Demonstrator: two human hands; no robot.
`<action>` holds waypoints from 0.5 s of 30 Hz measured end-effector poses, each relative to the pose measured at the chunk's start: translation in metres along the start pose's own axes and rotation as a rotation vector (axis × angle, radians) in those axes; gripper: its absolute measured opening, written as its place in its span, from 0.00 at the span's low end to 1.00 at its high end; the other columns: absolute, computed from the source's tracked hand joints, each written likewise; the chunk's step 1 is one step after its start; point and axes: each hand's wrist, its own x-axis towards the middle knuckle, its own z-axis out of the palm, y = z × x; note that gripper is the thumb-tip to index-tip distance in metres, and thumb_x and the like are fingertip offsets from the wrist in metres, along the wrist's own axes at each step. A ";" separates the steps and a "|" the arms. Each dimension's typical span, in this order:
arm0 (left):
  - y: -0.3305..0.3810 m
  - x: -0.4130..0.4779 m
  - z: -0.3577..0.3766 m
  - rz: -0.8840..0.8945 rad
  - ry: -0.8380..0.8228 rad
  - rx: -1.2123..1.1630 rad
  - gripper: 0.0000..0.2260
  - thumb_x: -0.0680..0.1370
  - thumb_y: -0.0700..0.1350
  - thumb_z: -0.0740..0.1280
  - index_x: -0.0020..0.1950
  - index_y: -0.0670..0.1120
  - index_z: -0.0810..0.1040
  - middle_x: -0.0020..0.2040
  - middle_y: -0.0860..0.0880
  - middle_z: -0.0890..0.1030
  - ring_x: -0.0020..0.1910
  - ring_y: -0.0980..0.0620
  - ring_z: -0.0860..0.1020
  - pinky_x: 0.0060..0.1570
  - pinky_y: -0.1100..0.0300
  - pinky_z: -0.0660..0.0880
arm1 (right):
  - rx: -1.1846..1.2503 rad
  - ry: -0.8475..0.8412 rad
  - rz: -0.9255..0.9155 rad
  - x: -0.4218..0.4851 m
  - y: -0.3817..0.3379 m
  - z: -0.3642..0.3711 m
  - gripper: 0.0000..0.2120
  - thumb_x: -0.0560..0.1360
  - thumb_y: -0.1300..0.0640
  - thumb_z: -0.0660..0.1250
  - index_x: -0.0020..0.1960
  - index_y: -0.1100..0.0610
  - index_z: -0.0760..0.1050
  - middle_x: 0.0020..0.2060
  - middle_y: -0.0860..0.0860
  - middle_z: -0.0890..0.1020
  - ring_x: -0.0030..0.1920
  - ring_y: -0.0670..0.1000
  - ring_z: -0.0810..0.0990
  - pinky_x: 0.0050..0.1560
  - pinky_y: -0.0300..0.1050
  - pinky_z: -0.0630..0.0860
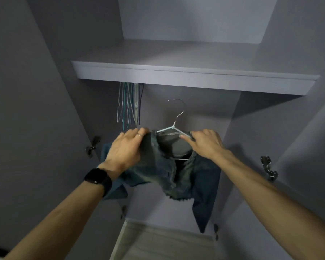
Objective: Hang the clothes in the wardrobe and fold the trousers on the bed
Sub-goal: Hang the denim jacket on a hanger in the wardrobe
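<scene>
wardrobe shelf (195, 79) cuts off spare hangers (129, 106).

Dim, soft-focused; wide-angle bending edges; shadowed corners.

A matte grey-violet shelf (176, 76) spans the grey-violet wardrobe (204, 113), soft light on its top. Metal hinges (268, 167) sit on both side walls. Pale beige floor (158, 244) lies below.

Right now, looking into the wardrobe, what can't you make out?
Head view only.
- Rail: hidden behind the front edge of the shelf, along with the hooks of the spare hangers.
- Fingertips of the left hand: tucked behind the denim garment.
- Ends of the hanger: covered by denim and the right hand.
</scene>
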 end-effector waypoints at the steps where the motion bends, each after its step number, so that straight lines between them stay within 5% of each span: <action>1: -0.011 -0.004 -0.001 -0.070 -0.031 0.054 0.24 0.70 0.40 0.68 0.67 0.45 0.71 0.56 0.45 0.76 0.58 0.40 0.75 0.53 0.48 0.68 | -0.014 0.063 -0.028 0.001 -0.001 -0.001 0.27 0.82 0.36 0.53 0.50 0.55 0.81 0.45 0.56 0.85 0.48 0.62 0.83 0.39 0.49 0.69; 5: 0.005 -0.009 -0.003 -0.178 -0.131 -0.121 0.32 0.69 0.56 0.62 0.73 0.48 0.69 0.65 0.47 0.75 0.65 0.43 0.71 0.62 0.48 0.67 | 0.042 0.296 -0.115 0.004 -0.024 0.012 0.29 0.79 0.34 0.53 0.37 0.54 0.80 0.28 0.51 0.81 0.29 0.57 0.81 0.25 0.43 0.68; 7: 0.025 -0.001 -0.001 -0.168 -0.071 -0.273 0.27 0.75 0.60 0.60 0.71 0.49 0.72 0.64 0.48 0.76 0.64 0.44 0.72 0.63 0.46 0.69 | 0.062 0.338 -0.124 0.003 -0.032 0.019 0.27 0.78 0.35 0.56 0.34 0.54 0.78 0.25 0.50 0.79 0.25 0.56 0.79 0.23 0.42 0.68; 11: 0.035 0.011 0.001 -0.100 0.044 -0.268 0.11 0.83 0.54 0.62 0.54 0.48 0.76 0.49 0.49 0.80 0.52 0.44 0.75 0.53 0.49 0.72 | 0.135 0.229 -0.053 -0.003 -0.033 0.015 0.21 0.76 0.34 0.66 0.41 0.52 0.79 0.30 0.50 0.81 0.32 0.55 0.79 0.28 0.43 0.64; 15: 0.057 0.012 -0.005 -0.038 -0.089 -0.070 0.17 0.84 0.58 0.58 0.58 0.48 0.78 0.48 0.45 0.79 0.51 0.45 0.73 0.54 0.53 0.68 | 0.235 -0.013 -0.007 -0.013 -0.016 0.017 0.12 0.78 0.44 0.69 0.54 0.52 0.79 0.46 0.52 0.85 0.47 0.56 0.82 0.43 0.48 0.75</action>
